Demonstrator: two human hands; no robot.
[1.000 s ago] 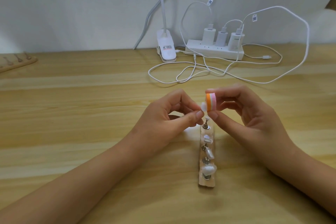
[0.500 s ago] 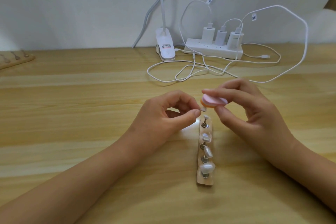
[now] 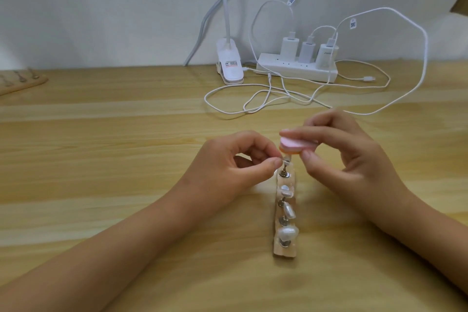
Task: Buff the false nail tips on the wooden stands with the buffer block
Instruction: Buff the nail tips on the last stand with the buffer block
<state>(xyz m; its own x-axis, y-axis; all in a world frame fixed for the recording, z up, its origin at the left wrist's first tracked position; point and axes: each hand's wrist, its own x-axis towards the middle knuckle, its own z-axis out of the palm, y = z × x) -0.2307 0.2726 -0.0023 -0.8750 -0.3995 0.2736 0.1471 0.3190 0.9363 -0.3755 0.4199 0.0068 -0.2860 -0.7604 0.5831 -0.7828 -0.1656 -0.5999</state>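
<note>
No word or number here can be read outright; only marks too small to make out. On the clip base of the white lamp [image 3: 229, 63], at the far side of the table, sits a small sticker [image 3: 231, 64] with a red band above dark lines of print, all illegible. Two white paper tags hang on the charging cables against the wall, one tag [image 3: 291, 0] on the left loop and the other [image 3: 352, 24] on the right loop. Each bears a dark square code pattern. The rightmost charger plug [image 3: 327, 54] in the white power strip [image 3: 286, 70] carries faint grey lettering on its front, perhaps a brand word, with letters that cannot be resolved.
</note>
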